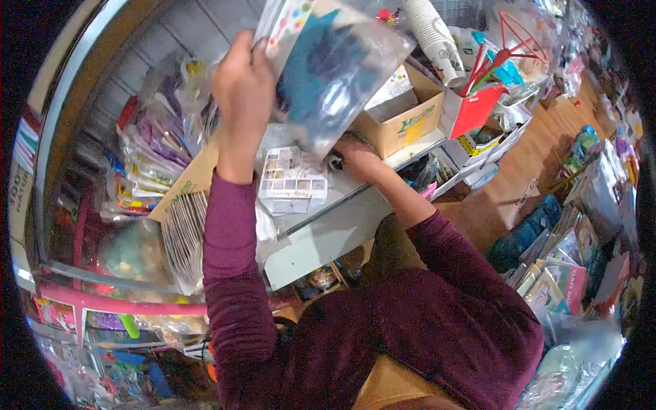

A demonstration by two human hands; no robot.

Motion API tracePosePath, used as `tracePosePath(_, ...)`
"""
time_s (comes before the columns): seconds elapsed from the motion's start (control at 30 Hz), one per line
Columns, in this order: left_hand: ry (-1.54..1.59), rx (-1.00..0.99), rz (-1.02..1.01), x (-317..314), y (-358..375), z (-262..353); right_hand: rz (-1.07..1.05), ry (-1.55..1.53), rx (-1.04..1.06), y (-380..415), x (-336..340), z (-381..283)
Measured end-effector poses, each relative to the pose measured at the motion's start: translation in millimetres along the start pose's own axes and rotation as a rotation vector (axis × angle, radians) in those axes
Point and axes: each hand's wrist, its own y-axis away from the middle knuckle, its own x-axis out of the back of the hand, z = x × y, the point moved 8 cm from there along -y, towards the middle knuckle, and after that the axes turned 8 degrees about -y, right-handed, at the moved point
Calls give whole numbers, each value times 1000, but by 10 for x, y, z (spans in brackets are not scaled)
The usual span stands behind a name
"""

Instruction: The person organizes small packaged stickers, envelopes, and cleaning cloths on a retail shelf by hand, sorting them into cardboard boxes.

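My left hand is raised high and grips the top corner of a clear plastic packet with blue contents and a dotted header card. My right hand sits lower, under the packet's bottom edge, resting on the grey shelf; whether it holds anything is hidden by the packet. Both arms wear dark red sleeves. A small white packet with a grid of pictures lies on the shelf between my hands.
A cardboard box stands on the shelf behind the packet. Stacked paper cups and red party items lie to the right. Bagged goods crowd the left shelves, and packets line the right aisle beside the wooden floor.
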Motion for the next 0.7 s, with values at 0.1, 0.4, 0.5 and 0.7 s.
tracePosePath(0.1,60,-39,-29,-445,-173,185,-21,-32,-51,40,27,-47)
tracePosePath(0.4,-48,-34,-319,-1702,13,308,-18,-95,4,-33,-67,29)
tracePosePath(0.5,-71,-92,-395,-1922,131,285,44,-55,49,37,32,-63)
tracePosePath(0.7,-40,-100,-506,-1956,248,265,25,-50,24,29,59,-111)
